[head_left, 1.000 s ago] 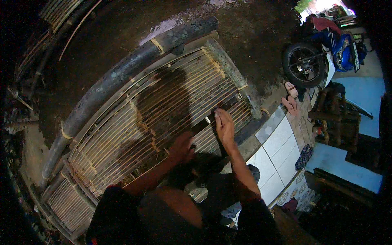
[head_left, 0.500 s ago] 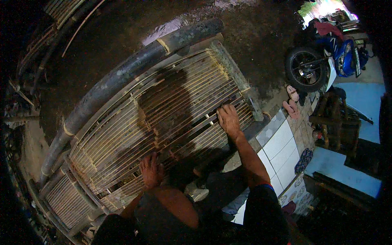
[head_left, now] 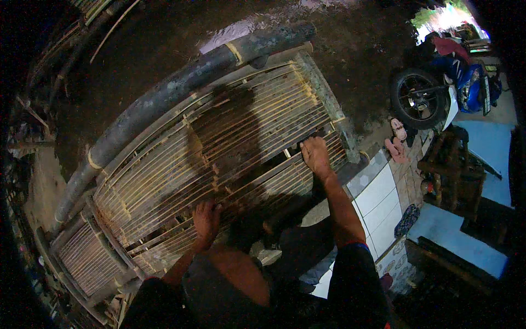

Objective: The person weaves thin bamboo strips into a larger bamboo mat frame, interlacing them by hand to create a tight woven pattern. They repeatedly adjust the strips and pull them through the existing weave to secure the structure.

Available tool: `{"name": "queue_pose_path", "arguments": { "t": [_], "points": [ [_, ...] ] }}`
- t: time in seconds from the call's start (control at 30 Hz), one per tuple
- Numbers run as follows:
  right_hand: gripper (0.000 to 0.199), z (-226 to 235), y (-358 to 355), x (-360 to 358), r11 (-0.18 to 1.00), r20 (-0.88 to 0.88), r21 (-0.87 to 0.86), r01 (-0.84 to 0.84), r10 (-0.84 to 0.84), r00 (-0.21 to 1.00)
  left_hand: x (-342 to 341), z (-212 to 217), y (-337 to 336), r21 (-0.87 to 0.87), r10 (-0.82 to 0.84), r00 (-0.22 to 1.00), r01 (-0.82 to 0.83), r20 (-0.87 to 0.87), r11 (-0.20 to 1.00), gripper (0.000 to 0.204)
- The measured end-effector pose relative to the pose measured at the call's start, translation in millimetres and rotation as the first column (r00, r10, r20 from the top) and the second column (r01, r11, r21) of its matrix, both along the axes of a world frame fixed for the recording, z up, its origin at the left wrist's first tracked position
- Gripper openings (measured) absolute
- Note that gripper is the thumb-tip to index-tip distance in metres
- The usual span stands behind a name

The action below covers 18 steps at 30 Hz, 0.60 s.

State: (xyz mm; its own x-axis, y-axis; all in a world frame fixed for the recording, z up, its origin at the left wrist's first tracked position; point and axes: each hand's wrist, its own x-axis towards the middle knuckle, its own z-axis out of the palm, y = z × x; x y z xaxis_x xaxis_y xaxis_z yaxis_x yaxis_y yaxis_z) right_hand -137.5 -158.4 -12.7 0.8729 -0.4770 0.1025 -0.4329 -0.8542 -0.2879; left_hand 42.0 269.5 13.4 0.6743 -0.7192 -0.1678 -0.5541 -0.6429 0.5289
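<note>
A bamboo bench [head_left: 164,159] lies in front of me, its seat made of long thin slats running side by side. My right hand [head_left: 316,156] is closed over a bamboo slat [head_left: 274,171] near the seat's right end, beside a dark gap [head_left: 276,160] between slats. My left hand [head_left: 206,222] has its fingers curled on the same band of slats, farther left and nearer to me; its fingertips are partly hidden. Shadow covers the middle of the seat.
A thick dark bamboo pole [head_left: 164,98] runs along the bench's far side. To the right are white floor tiles [head_left: 378,192], pink sandals [head_left: 397,148], a patterned sandal [head_left: 406,220], a wooden rack [head_left: 452,164] and a blue motorcycle [head_left: 468,88]. My bent leg [head_left: 227,279] is close below.
My left hand's fingers, more spread before, are now curled in. My right hand stays closed at the slat. The whole view has shifted slightly.
</note>
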Motion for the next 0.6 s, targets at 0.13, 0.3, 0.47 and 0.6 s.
{"name": "queue_pose_path", "arguments": {
  "t": [0.13, 0.3, 0.47, 0.6],
  "points": [
    [0.013, 4.2, -17.6, 0.0, 0.998, 0.122, -0.069, 0.0, 0.008, 0.992, -17.7, -14.2, -20.1, -0.13, 0.026, 0.986, -0.004, 0.166, 0.992, 0.02],
    [0.015, 9.5, -14.7, 0.5, 0.999, 0.034, -0.043, -0.006, 0.007, 0.999, -8.4, 0.8, -24.8, -0.095, 0.016, 1.0, -0.014, 0.014, 0.995, 0.02],
    [0.027, 14.7, -20.8, 3.6, 0.999, 0.229, 0.04, 0.03, -0.038, 0.973, -12.0, -24.6, -12.8, -0.062, -0.068, 0.997, 0.07, 0.039, 0.996, 0.025],
    [0.031, 43.0, -5.2, 0.9, 0.889, 0.281, 0.339, 0.309, -0.409, 0.868, -2.0, 7.5, -30.7, -0.268, -0.084, 0.996, 0.09, 0.033, 0.959, 0.031]
  ]
}}
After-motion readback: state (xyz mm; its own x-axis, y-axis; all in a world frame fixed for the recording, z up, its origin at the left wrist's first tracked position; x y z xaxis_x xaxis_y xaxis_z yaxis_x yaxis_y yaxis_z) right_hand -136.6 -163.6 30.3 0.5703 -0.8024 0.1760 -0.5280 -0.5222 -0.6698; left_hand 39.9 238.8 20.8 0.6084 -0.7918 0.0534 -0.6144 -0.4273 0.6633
